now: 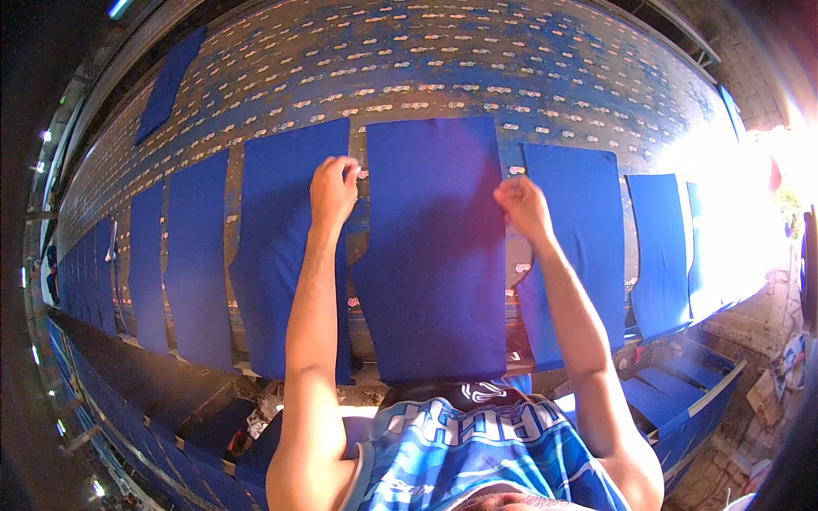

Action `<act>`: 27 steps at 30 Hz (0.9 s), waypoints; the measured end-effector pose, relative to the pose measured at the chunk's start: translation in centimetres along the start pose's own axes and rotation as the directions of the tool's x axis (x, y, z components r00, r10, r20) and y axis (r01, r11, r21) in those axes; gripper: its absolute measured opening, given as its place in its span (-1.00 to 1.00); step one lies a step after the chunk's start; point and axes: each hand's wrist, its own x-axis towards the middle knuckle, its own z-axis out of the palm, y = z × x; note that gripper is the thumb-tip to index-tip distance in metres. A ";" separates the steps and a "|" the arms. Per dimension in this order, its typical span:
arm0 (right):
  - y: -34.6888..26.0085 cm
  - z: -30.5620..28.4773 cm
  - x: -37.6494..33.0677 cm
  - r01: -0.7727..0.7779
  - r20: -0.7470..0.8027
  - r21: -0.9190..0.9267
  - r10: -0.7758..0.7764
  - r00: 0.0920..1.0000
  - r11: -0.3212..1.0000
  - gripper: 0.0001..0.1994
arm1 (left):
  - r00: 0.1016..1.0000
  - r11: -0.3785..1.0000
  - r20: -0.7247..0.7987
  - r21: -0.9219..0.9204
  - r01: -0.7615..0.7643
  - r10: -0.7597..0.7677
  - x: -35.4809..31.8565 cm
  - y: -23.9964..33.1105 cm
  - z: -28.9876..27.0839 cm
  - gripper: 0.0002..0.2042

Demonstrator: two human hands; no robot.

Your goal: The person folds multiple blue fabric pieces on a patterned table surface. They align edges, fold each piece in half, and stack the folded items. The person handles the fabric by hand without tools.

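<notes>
A blue cloth panel lies flat at the centre of the clock face, on a tabletop with rows of small pale marks that stretch away toward 12 o'clock. At 10 o'clock from its middle is the left hand, over the near edge of a neighbouring panel; at 2 o'clock the right hand overlaps the central panel's edge. Each grip has its fingers curled in, but I cannot tell whether either pinches cloth. Another panel lies just beside at 3 o'clock, and a smaller blue piece lies well apart at 10 o'clock. A patterned blue shirt fills 6 o'clock.
</notes>
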 end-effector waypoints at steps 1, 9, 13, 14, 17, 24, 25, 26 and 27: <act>0.6 -0.1 2.9 0.062 -0.059 -0.110 -0.069 0.996 0.992 -0.72 | 1.000 1.000 0.014 -0.020 -0.005 0.006 2.4 -0.3 1.1 -0.87; -4.1 1.0 13.5 0.121 -0.202 -0.278 -0.181 0.963 0.953 -0.69 | 0.991 0.994 0.098 -0.050 0.101 -0.096 9.6 -1.4 4.5 -0.86; -4.3 1.8 14.8 0.098 -0.223 -0.222 -0.148 0.963 0.970 -0.68 | 0.992 0.996 0.102 -0.031 0.082 -0.078 9.6 -1.6 4.9 -0.89; -4.3 1.8 14.9 0.096 -0.230 -0.204 -0.143 0.963 0.974 -0.68 | 0.995 0.998 0.081 -0.012 0.065 -0.064 9.5 -1.6 5.1 -0.89; -4.0 1.5 15.0 0.095 -0.262 -0.138 -0.128 0.956 0.986 -0.68 | 0.999 0.999 0.030 -0.008 0.039 -0.039 9.5 -1.5 5.6 -0.89; -4.0 1.3 15.8 0.081 -0.323 -0.079 -0.102 0.941 0.994 -0.68 | 0.999 0.999 0.000 -0.015 0.048 -0.048 10.6 -0.5 5.7 -0.92; -4.1 1.2 15.8 0.095 -0.321 -0.104 -0.124 0.939 0.990 -0.69 | 0.997 0.997 0.014 -0.018 0.070 -0.070 10.8 -0.2 5.7 -0.91; -4.2 1.1 16.0 0.110 -0.319 -0.126 -0.145 0.937 0.986 -0.69 | 0.996 0.996 0.028 -0.016 0.091 -0.090 10.9 0.0 5.7 -0.90; -4.3 1.1 16.0 0.124 -0.316 -0.148 -0.166 0.934 0.981 -0.69 | 0.993 0.994 0.042 -0.014 0.111 -0.111 11.0 0.2 5.7 -0.89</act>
